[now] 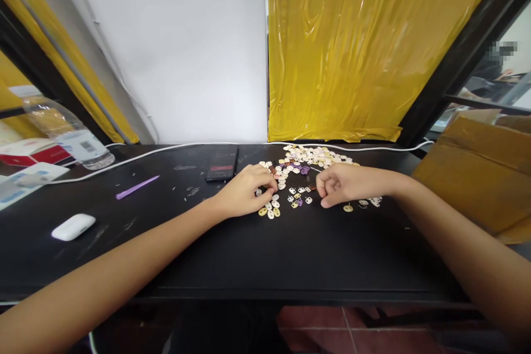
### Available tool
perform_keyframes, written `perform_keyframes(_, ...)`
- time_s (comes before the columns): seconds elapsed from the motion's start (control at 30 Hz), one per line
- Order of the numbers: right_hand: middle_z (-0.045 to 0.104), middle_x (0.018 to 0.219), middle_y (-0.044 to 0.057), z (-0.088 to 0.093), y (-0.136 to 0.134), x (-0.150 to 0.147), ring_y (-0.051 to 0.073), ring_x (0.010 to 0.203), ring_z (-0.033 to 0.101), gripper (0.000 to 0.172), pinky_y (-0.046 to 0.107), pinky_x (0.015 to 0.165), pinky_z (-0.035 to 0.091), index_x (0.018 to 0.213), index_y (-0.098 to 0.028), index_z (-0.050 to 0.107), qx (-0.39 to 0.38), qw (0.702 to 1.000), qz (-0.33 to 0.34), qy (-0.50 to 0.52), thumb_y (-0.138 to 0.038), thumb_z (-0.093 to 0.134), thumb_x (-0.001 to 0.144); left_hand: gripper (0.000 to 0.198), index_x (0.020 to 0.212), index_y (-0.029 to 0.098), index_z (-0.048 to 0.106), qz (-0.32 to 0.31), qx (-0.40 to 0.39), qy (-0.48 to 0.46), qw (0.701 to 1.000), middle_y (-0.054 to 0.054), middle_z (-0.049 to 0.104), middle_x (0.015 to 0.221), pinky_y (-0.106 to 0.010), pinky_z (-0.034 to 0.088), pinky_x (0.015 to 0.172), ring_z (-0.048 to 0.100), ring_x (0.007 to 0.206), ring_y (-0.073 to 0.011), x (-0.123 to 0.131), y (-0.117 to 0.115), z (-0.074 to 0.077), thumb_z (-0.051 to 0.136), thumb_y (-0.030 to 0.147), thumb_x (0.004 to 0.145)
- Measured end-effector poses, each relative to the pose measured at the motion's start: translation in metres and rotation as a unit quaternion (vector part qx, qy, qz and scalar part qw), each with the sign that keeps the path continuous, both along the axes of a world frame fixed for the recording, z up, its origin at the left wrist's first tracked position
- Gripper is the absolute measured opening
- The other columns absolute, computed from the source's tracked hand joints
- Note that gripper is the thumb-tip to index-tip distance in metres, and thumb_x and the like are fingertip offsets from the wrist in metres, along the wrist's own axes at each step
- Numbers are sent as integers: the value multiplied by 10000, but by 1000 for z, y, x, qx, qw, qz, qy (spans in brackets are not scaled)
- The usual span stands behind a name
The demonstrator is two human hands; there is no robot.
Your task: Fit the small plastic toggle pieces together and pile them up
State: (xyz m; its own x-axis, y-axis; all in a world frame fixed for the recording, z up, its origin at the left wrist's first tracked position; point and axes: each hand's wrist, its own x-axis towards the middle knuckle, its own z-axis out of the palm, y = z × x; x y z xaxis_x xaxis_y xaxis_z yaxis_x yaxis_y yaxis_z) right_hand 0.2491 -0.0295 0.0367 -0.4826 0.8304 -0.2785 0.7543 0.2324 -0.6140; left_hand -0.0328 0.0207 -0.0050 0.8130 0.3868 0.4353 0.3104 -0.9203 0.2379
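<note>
My left hand (pixel 250 191) rests on the table at the left side of the small flat pieces, its thumb and fingers curled together. Whatever is between those fingertips is hidden. Below its thumb lies a cluster of white and yellow oval pieces with two holes (pixel 271 209). My right hand (pixel 339 183) is closed, fingers bent inward, just right of a group of small white, yellow and purple pieces (pixel 297 197). A thin pale sliver shows by its index finger; I cannot tell whether it is held. Beyond both hands spreads a larger pile of cream pieces (pixel 319 155).
On the black table (pixel 265 260) lie a phone (pixel 222 164), a purple pointed strip (pixel 138 187) and a white earbud case (pixel 73 227). A clear bottle (pixel 78 141) stands left. A cardboard box (pixel 477 171) is at the right. A white cable (pixel 166 147) runs along the back.
</note>
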Motion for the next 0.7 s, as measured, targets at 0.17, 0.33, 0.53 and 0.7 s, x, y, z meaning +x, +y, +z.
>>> perform_keyframes(0.17, 624, 578, -6, 6, -5, 6, 125, 514, 515, 191, 233, 467, 330, 691, -196, 587, -74, 995, -9, -71, -325, 728, 674, 181, 878, 198, 674, 6, -4, -7, 1000, -41, 681, 870, -383, 453, 874, 616, 935, -210, 1, 0, -1, 498, 189, 916)
perform_keyframes(0.33, 590, 538, -20, 2, -1, 17, 128, 499, 519, 134, 233, 465, 338, 657, -202, 560, -90, 989, -27, -115, -217, 691, 630, 176, 868, 198, 676, 2, -15, -20, 1000, -40, 689, 866, -383, 462, 870, 623, 908, -203, 2, -1, -1, 508, 185, 915)
perform_keyframes(0.53, 607, 557, -11, -3, 10, 28, 139, 504, 534, 103, 243, 473, 344, 724, -198, 590, -11, 994, -84, -68, -242, 669, 674, 168, 858, 196, 673, -3, -22, -29, 999, -38, 699, 853, -378, 471, 861, 630, 898, -198, 3, -2, 2, 515, 167, 908)
perform_keyframes(0.7, 603, 594, -22, -13, 10, 5, 136, 537, 532, 216, 251, 551, 382, 913, -182, 655, 139, 986, -91, 9, -338, 661, 764, 175, 852, 196, 677, -1, -23, -31, 999, -42, 710, 855, -388, 482, 869, 635, 901, -203, 4, -2, 3, 512, 177, 907)
